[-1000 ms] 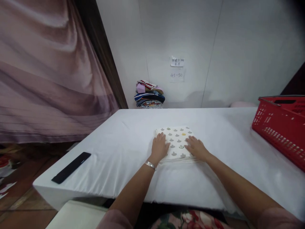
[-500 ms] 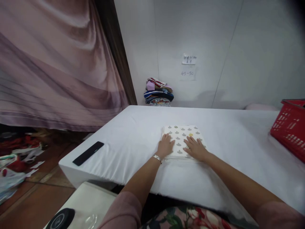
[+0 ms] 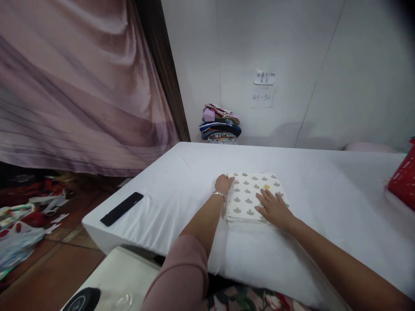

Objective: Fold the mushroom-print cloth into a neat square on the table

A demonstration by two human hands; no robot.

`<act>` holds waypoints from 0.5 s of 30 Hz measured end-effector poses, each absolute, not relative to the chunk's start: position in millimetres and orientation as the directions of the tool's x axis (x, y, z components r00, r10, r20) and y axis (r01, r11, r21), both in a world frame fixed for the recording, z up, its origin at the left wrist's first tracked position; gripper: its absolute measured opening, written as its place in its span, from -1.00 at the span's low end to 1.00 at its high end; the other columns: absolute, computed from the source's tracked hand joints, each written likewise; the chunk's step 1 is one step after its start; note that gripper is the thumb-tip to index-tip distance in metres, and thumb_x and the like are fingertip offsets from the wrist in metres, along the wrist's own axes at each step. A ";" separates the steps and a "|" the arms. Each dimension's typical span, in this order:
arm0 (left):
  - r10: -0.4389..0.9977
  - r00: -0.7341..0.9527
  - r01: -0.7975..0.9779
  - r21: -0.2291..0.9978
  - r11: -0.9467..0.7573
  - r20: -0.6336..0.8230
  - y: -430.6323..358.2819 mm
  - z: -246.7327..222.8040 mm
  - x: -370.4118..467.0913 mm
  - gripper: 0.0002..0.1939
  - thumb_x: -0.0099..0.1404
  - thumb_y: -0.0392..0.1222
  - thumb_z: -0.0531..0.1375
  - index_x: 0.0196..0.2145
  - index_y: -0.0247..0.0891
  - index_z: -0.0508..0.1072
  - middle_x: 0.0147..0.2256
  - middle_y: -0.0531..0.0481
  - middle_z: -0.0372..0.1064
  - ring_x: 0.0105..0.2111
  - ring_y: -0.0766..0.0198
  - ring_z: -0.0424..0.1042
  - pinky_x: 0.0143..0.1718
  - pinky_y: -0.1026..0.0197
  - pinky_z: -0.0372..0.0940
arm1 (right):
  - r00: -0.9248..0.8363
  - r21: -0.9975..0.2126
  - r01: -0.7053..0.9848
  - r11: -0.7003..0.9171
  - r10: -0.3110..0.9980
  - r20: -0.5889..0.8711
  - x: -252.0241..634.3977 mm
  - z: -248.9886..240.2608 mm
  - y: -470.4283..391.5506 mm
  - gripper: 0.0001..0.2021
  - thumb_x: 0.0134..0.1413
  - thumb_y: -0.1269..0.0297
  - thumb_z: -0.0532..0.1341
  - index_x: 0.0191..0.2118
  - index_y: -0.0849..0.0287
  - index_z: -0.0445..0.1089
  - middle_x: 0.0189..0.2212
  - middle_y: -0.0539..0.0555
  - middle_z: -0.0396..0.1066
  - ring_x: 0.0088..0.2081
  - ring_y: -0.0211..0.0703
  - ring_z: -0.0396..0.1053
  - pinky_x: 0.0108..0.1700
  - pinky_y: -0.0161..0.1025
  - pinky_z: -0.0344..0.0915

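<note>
A white folded cloth (image 3: 248,196) printed with small grey shapes and a few green and yellow ones lies flat on the table in several layers. At its left edge is my left hand (image 3: 223,185), with a silver bracelet on the wrist. Its thumb rests over the top of the edge and the other fingers curl around the side, partly hidden. My right hand (image 3: 274,208) lies palm down on the right part of the cloth, fingers spread, covering some of the print.
White fabric covers the table (image 3: 181,190). A black flat object (image 3: 122,209) lies near its left corner, and a red basket (image 3: 403,181) stands at the right. Folded clothes (image 3: 220,124) are stacked by the wall behind. A pink curtain (image 3: 81,86) hangs at left.
My left hand has shifted from lying flat on the cloth to its far left edge, with the fingers curled around it. My right hand stays on the cloth. The view has turned slightly left.
</note>
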State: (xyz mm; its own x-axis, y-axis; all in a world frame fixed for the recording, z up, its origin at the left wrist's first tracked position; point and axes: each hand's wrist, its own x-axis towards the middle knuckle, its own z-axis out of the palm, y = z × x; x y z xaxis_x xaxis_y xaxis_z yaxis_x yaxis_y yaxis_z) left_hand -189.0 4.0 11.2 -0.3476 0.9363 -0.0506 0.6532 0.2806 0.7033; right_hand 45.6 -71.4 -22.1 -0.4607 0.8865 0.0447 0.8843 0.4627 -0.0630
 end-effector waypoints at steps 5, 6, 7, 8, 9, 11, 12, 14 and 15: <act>0.909 -0.398 0.569 0.743 0.353 -0.127 21.4 1.5 -190.2 -0.70 0.05 -0.03 0.26 -0.36 -0.35 0.49 -0.33 -0.18 0.50 -0.31 0.12 0.47 -0.37 0.24 0.24 | -0.461 -0.057 0.883 0.465 0.884 0.076 44.7 -25.6 -71.7 -0.36 0.21 -0.11 -0.21 0.27 0.14 0.06 0.31 0.17 -0.13 0.30 0.07 -0.19 0.23 0.17 -0.18; 0.902 -0.410 0.550 0.752 0.363 -0.135 23.8 -0.5 -190.9 -0.70 0.04 -0.04 0.27 -0.36 -0.35 0.49 -0.33 -0.17 0.50 -0.33 0.13 0.47 -0.39 0.24 0.24 | -0.462 -0.055 0.882 0.467 0.883 0.085 44.4 -25.7 -71.8 -0.36 0.21 -0.12 -0.21 0.26 0.14 0.07 0.30 0.17 -0.12 0.30 0.08 -0.18 0.23 0.18 -0.18; 0.897 -0.420 0.535 0.761 0.367 -0.138 25.6 -2.4 -191.6 -0.71 0.05 -0.04 0.27 -0.36 -0.34 0.49 -0.34 -0.15 0.50 -0.34 0.15 0.47 -0.40 0.25 0.25 | -0.465 -0.053 0.881 0.470 0.881 0.094 44.2 -25.6 -71.9 -0.36 0.22 -0.11 -0.21 0.26 0.14 0.08 0.30 0.18 -0.11 0.30 0.08 -0.17 0.23 0.18 -0.18; 0.893 -0.430 0.523 0.769 0.367 -0.134 26.6 -4.4 -192.3 -0.72 0.06 -0.04 0.26 -0.35 -0.32 0.48 -0.34 -0.12 0.50 -0.35 0.16 0.47 -0.40 0.25 0.25 | -0.468 -0.050 0.879 0.474 0.878 0.099 44.0 -25.3 -72.0 -0.36 0.22 -0.11 -0.21 0.26 0.15 0.08 0.30 0.18 -0.10 0.30 0.08 -0.17 0.23 0.18 -0.18; 0.889 -0.442 0.515 0.776 0.364 -0.123 27.0 -6.3 -193.0 -0.73 0.09 -0.05 0.24 -0.34 -0.31 0.47 -0.32 -0.11 0.50 -0.34 0.18 0.47 -0.38 0.25 0.25 | -0.471 -0.048 0.878 0.477 0.876 0.101 43.8 -24.9 -72.2 -0.36 0.22 -0.11 -0.21 0.26 0.15 0.08 0.30 0.19 -0.09 0.30 0.08 -0.16 0.23 0.18 -0.17; 0.879 -0.468 0.509 0.785 0.353 -0.093 25.9 -9.9 -194.1 -0.73 0.12 -0.06 0.22 -0.29 -0.30 0.45 -0.28 -0.10 0.49 -0.29 0.19 0.46 -0.33 0.25 0.25 | -0.473 -0.046 0.877 0.479 0.875 0.101 43.7 -24.3 -72.4 -0.36 0.22 -0.11 -0.22 0.26 0.16 0.08 0.30 0.19 -0.09 0.30 0.08 -0.16 0.23 0.18 -0.17; 0.875 -0.478 0.509 0.787 0.348 -0.077 24.9 -11.4 -194.5 -0.73 0.12 -0.07 0.21 -0.27 -0.30 0.43 -0.26 -0.11 0.48 -0.26 0.18 0.45 -0.30 0.25 0.24 | -0.473 -0.045 0.876 0.479 0.875 0.103 43.8 -24.3 -72.4 -0.36 0.22 -0.11 -0.22 0.26 0.15 0.08 0.30 0.19 -0.09 0.29 0.08 -0.15 0.23 0.18 -0.16; 0.871 -0.488 0.513 0.789 0.337 -0.055 23.1 -13.5 -195.2 -0.74 0.12 -0.09 0.22 -0.27 -0.30 0.42 -0.24 -0.12 0.47 -0.24 0.18 0.44 -0.27 0.24 0.23 | -0.474 -0.042 0.876 0.480 0.874 0.111 44.1 -25.1 -72.2 -0.37 0.22 -0.11 -0.21 0.26 0.14 0.08 0.29 0.18 -0.08 0.29 0.08 -0.14 0.22 0.18 -0.16; 0.872 -0.486 0.515 0.791 0.330 -0.047 22.5 -14.0 -195.3 -0.76 0.12 -0.10 0.21 -0.28 -0.30 0.41 -0.25 -0.12 0.47 -0.24 0.18 0.44 -0.27 0.24 0.23 | -0.473 -0.041 0.876 0.480 0.873 0.116 44.2 -25.7 -72.1 -0.38 0.23 -0.10 -0.21 0.26 0.14 0.08 0.29 0.18 -0.08 0.29 0.08 -0.14 0.22 0.18 -0.16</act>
